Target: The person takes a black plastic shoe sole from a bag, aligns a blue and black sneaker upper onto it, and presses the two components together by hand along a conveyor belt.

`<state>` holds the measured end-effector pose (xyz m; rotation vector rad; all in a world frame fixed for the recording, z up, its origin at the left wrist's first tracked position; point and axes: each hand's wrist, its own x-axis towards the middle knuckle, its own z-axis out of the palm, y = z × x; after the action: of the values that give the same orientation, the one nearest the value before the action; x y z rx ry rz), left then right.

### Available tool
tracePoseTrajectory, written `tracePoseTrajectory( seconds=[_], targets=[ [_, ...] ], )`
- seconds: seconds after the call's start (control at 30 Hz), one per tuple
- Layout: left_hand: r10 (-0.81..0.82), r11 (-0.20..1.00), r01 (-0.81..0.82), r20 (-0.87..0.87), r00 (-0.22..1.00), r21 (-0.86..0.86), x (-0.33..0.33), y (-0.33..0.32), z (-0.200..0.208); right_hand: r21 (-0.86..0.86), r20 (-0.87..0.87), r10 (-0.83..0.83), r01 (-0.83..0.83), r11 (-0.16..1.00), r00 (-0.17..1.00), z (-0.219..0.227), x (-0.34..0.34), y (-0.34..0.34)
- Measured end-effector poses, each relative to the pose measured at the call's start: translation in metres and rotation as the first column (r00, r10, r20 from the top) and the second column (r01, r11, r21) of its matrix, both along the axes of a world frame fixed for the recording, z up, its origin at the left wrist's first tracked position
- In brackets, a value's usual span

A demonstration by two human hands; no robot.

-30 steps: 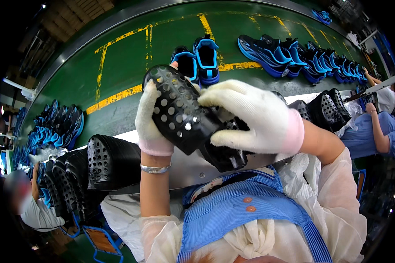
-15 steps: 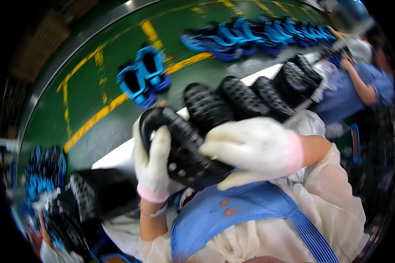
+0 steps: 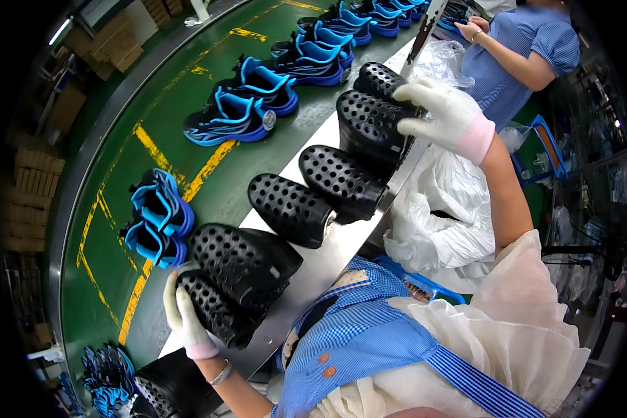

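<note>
My left hand [image 3: 182, 315], in a white glove, grips a black perforated clog [image 3: 219, 306] low on the left; a second black clog [image 3: 247, 259] lies against it. My right hand [image 3: 444, 111], also gloved, reaches far up to the right and rests on another black clog [image 3: 370, 125] standing on the steel ledge [image 3: 327, 258]. Between the hands two more black clogs [image 3: 291, 207] [image 3: 341, 180] lie on the ledge. Whether the right hand's fingers close around its clog is not clear.
A green conveyor belt [image 3: 209, 177] with yellow lines carries blue and black sneakers [image 3: 228, 120] in pairs. White plastic bags [image 3: 442, 216] are heaped to my right. Another person in a blue shirt [image 3: 519, 49] works at the far right. More black clogs [image 3: 167, 390] lie at lower left.
Both hands held one clog together in front of me. Now they are apart: the left hand has lowered with a clog, the right has reached out to the far clog.
</note>
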<state>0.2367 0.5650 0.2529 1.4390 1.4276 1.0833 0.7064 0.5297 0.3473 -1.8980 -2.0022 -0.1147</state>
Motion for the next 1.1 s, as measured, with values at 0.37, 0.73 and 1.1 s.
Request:
tracePoseTrajectory(
  seconds=[0.37, 0.73, 1.1],
  targets=[
    [0.272, 0.954, -0.268, 0.011, 0.962, -0.137, 0.000, 0.013, -0.010, -0.240, -0.117, 0.163, -0.188, 0.952, 0.980, -0.005, 0.032, 0.017],
    [0.181, 0.978, -0.178, 0.015, 0.983, -0.108, -0.013, 0.013, -0.023, -0.219, -0.086, 0.096, -0.113, 0.969, 0.992, -0.010, 0.029, 0.017],
    [0.213, 0.964, -0.143, 0.325, 0.921, -0.225, -0.042, 0.001, -0.031, -0.234, -0.191, -0.107, 0.061, 0.970, 0.976, 0.044, 0.013, 0.009]
  ],
)
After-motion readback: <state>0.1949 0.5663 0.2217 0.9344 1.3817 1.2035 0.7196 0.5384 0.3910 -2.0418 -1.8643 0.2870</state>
